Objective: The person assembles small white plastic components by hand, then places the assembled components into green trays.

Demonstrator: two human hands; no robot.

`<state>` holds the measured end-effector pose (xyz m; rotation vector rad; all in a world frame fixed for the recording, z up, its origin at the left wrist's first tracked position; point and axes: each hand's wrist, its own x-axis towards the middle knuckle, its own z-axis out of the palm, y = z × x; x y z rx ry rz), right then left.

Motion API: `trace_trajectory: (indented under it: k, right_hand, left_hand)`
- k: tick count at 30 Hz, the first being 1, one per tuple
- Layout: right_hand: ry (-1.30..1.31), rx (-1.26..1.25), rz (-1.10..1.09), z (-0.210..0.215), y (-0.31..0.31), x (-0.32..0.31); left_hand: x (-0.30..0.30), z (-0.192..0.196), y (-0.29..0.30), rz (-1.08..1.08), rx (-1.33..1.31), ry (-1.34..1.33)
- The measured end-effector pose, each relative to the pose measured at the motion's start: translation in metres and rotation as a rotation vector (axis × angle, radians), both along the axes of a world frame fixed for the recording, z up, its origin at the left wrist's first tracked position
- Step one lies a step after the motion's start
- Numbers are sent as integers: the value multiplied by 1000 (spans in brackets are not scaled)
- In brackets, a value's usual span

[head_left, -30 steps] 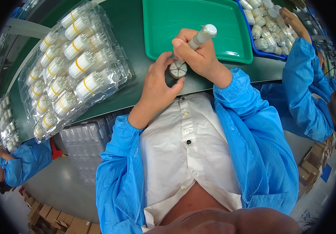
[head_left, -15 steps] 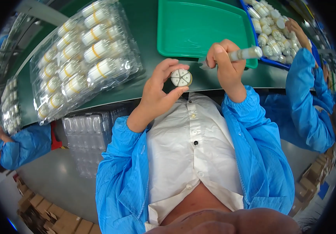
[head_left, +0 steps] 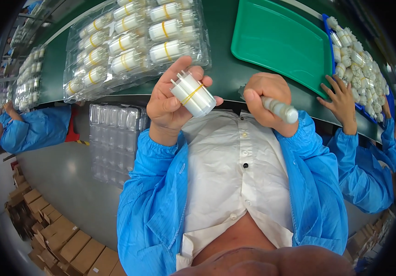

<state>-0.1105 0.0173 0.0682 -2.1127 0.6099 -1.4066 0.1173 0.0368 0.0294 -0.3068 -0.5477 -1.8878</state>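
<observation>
My left hand [head_left: 164, 110] is closed around a white cylinder [head_left: 191, 97] with a yellow rubber band about its middle. The cylinder lies tilted, thin prongs at its upper-left end and a smooth translucent end toward me. To its right, my right hand [head_left: 268, 94] grips a tool by its translucent whitish handle [head_left: 281, 110]. The handle's end points toward the lower right. A small dark part of the tool shows beyond my fingers; the rest is hidden. The two hands are apart, over the near table edge.
Clear plastic trays of banded white cylinders [head_left: 126, 43] cover the table's left. A green tray [head_left: 283, 39] lies at right, beside a blue-edged container heaped with white parts [head_left: 361, 71]. A co-worker's hand [head_left: 341, 101] rests near both. Clear moulded trays [head_left: 112, 140] are stacked at lower left.
My left hand has turned the cylinder from end-on to side-on. My right hand's tool handle now tips down toward me. The co-worker's hand has come beside the green tray. The whole view has shifted.
</observation>
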Motion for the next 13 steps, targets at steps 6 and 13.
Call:
trace_trajectory:
  k: [6,13]
  right_hand:
    - [112,-97,63,0,-3,14]
    - [155,28,-27,-25,-3,2]
  left_hand:
    - [34,9,16,149,24,-61]
    - [203,96,21,1628,-130,-1380]
